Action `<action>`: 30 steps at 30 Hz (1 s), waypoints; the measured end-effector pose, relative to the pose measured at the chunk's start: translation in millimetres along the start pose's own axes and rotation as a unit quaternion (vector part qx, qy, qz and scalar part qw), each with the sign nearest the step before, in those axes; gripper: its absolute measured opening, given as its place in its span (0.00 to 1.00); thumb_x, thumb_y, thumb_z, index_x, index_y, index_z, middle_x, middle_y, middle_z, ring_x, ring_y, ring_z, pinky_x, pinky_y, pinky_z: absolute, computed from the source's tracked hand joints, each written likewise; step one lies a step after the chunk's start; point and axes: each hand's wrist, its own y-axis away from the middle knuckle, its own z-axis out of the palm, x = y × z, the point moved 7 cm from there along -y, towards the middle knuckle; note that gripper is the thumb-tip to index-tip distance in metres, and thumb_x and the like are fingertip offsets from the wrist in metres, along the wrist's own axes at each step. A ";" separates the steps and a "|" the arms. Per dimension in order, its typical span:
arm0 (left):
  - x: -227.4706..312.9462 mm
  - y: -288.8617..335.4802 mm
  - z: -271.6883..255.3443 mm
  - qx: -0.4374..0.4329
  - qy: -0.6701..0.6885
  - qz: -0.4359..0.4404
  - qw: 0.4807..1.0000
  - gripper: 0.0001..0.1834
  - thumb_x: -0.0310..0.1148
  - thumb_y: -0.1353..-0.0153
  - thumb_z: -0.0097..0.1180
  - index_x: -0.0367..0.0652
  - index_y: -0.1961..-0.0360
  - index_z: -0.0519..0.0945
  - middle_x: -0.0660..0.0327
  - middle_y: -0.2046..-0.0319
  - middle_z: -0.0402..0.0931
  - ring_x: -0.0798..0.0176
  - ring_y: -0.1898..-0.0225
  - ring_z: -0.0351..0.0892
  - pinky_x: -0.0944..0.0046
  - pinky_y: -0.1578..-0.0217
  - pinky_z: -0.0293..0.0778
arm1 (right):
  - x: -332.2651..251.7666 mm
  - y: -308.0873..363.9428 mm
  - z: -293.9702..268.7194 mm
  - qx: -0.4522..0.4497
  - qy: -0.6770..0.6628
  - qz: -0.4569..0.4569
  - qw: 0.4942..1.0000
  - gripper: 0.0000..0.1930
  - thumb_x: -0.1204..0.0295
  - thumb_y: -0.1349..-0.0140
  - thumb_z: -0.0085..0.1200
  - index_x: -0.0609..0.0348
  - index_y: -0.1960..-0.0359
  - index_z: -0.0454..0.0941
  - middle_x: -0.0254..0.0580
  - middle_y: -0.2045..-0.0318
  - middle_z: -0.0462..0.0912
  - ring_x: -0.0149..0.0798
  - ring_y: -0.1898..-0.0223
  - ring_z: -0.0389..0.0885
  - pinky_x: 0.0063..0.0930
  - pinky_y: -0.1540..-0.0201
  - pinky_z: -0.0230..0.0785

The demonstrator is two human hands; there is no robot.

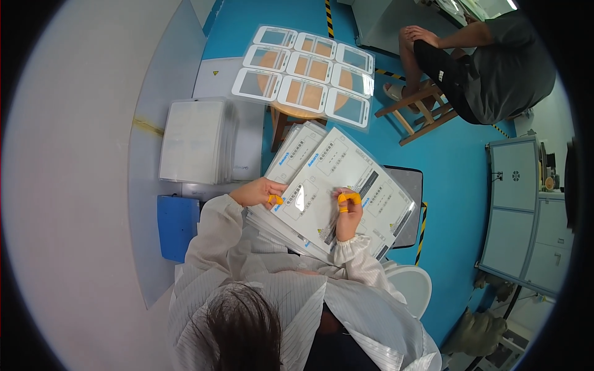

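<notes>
From my end, the glossy printed sheet (322, 204) lies under my right hand (348, 216), its left edge at the fingertips of my left hand (252, 192). The right fingers curl close together above its face; I cannot tell whether they pinch anything, nor whether the left ones grip or merely rest. More sheets (296, 150) lie beneath, fanning out beyond the left hand. I judge it light, thin, springy, slippery and easily creased, best held by opposite edges.
</notes>
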 end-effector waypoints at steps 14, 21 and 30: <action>16.2 6.1 -9.4 0.172 -0.114 0.196 0.959 0.22 0.19 0.44 0.46 0.40 0.46 0.69 0.59 0.61 0.76 0.71 0.66 0.73 0.74 0.72 0.71 | -9.6 -13.4 -79.8 0.072 -0.122 0.036 0.989 0.10 0.66 0.38 0.43 0.60 0.64 0.69 0.45 0.60 0.75 0.38 0.58 0.74 0.33 0.50 0.66; 23.8 101.5 -99.3 0.334 0.004 0.101 0.937 0.18 0.20 0.43 0.44 0.40 0.50 0.72 0.64 0.64 0.76 0.72 0.68 0.73 0.74 0.69 0.71 | -52.9 52.0 -506.0 0.338 -0.561 -0.089 0.750 0.09 0.73 0.42 0.43 0.60 0.64 0.74 0.40 0.70 0.72 0.27 0.82 0.54 0.24 0.79 0.47; 91.2 6.2 -177.5 0.346 0.246 0.325 0.845 0.24 0.17 0.43 0.41 0.36 0.43 0.62 0.54 0.58 0.74 0.64 0.60 0.76 0.69 0.60 0.73 | -151.2 116.8 -504.5 0.436 -0.335 -0.239 0.801 0.11 0.79 0.47 0.43 0.56 0.84 0.58 0.35 0.87 0.54 0.31 0.88 0.51 0.21 0.82 0.50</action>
